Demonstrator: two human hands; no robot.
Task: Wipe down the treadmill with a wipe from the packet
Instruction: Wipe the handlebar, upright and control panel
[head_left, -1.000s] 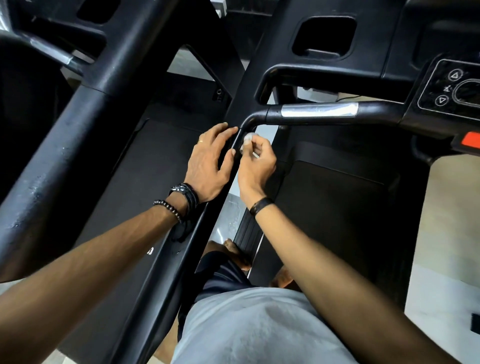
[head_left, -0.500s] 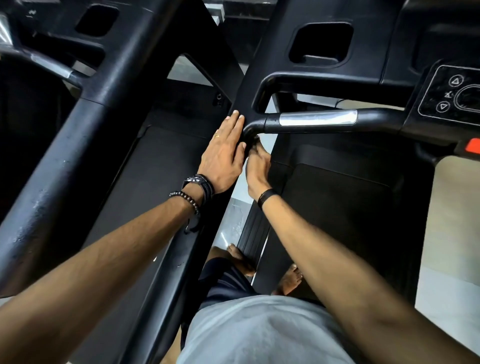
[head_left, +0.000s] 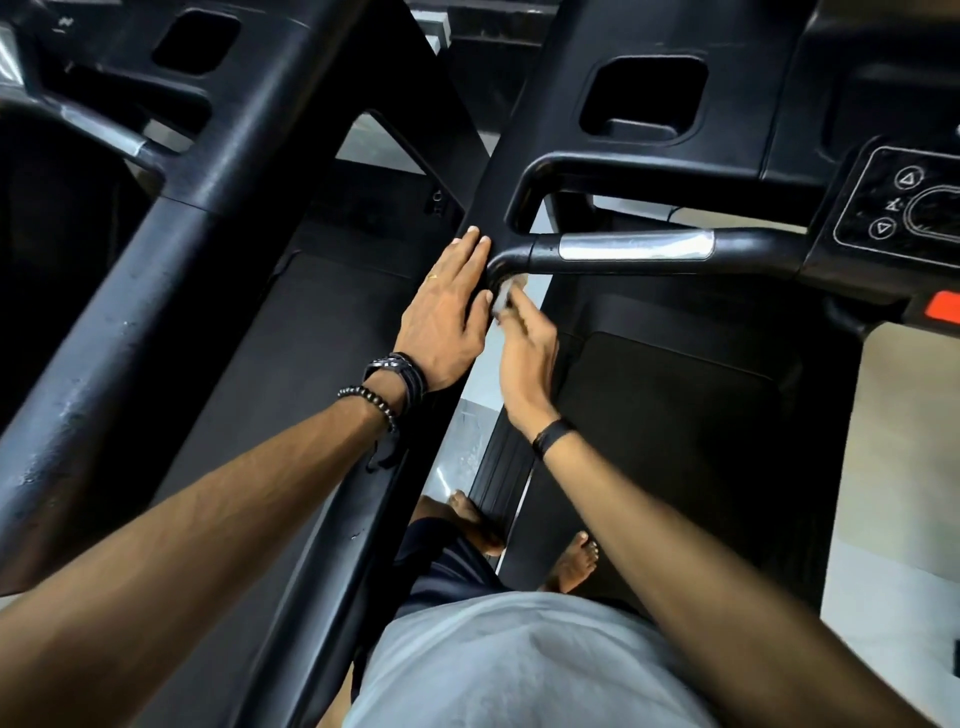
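A black treadmill fills the view, its side handrail (head_left: 363, 519) running from bottom centre up to the console. My left hand (head_left: 447, 317) lies flat on that rail with straight fingers, just left of the bend of the front grip bar (head_left: 634, 252). My right hand (head_left: 524, 343) pinches a small white wipe (head_left: 504, 296) and holds it against the underside of the bar's curved end. The wipe is partly hidden by my fingers and slightly blurred. No packet is in view.
The console panel (head_left: 893, 202) with arrow buttons and a red tab (head_left: 943, 306) sits at the right. The running belt (head_left: 665, 441) lies below it. A second black treadmill frame (head_left: 171, 249) stands close on the left. My bare feet (head_left: 576, 564) stand by the deck.
My left hand slid up the rail and flattened. My right hand moved up under the bar's bend, and the wipe shows again after being hidden half a second ago.
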